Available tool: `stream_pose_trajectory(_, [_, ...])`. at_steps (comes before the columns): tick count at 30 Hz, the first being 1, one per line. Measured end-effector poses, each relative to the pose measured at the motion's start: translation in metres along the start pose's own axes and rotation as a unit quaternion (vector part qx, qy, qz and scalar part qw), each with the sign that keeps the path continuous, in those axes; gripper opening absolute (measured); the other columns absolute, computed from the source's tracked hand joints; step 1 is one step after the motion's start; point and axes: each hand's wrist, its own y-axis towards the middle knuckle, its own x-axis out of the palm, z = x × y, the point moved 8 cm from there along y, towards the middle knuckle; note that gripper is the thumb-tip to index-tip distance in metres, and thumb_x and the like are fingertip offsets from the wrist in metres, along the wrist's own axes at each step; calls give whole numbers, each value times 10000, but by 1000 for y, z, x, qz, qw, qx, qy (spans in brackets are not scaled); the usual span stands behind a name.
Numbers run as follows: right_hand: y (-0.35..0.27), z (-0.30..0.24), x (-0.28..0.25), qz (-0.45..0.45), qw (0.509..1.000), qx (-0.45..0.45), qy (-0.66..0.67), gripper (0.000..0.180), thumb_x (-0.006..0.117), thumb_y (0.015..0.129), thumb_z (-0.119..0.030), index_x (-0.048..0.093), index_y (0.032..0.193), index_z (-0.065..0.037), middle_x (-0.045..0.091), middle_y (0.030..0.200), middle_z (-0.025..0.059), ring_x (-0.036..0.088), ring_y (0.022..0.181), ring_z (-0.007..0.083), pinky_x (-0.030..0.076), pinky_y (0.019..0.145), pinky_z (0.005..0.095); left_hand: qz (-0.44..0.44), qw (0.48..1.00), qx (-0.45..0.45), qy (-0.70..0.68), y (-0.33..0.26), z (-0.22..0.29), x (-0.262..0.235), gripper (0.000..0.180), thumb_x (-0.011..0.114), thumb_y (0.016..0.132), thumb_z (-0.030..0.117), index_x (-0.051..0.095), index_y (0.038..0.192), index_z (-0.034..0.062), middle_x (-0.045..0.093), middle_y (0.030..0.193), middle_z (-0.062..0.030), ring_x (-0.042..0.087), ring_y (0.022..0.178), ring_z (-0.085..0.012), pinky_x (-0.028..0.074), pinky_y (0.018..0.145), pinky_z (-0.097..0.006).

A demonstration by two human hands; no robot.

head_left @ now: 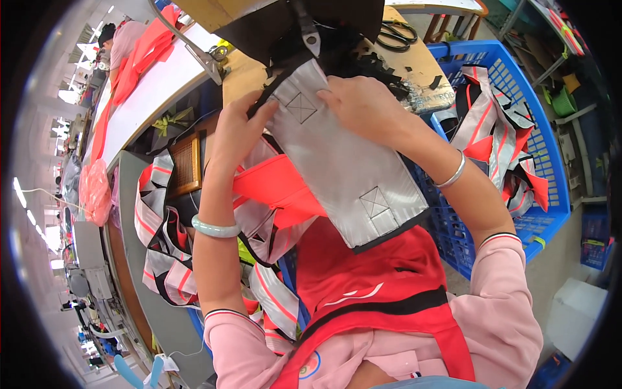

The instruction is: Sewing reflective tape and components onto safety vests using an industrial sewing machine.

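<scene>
One silver panel (346, 162) slants lengthwise — upper-left to lower-right.

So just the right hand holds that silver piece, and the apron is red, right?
Not quite: in the head view, the left hand and right hand both hold the silver piece. The red apron is as you said.

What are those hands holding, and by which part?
A silver panel, near its far end: left hand at the left edge, right hand at the right.
</scene>
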Motion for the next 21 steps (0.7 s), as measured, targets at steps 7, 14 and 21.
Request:
stream_pose_trajectory(7, [-17,5,7,-24,999,26,2,322,511,943,-274,552,816,19,601,739,240,585,733,435,461,623,483,-19,999,-46,17,-16,2,8,349,643,865,247,630,1062,-41,655,772,-148,611,698,-189,468,666,-306])
stream_pose_trajectory(14, [-12,1,3,-1,1000,-5,20,320,503,945,-271,552,813,16,599,734,235,581,723,434,458,628,491,9,1000,-17,-21,-17,-5,5,304,647,864,232,637,1015,-32,645,733,-125,604,658,-176,466,635,-309])
stream_pose_trajectory(21, [-12,10,6,-8,999,40,22,295,516,915,-254,583,774,-4,604,711,217,599,702,419,474,626,478,3,999,-35,35,-12,-2,4,322,655,857,270,644,995,-21,649,737,-170,633,661,-244,471,627,-340])
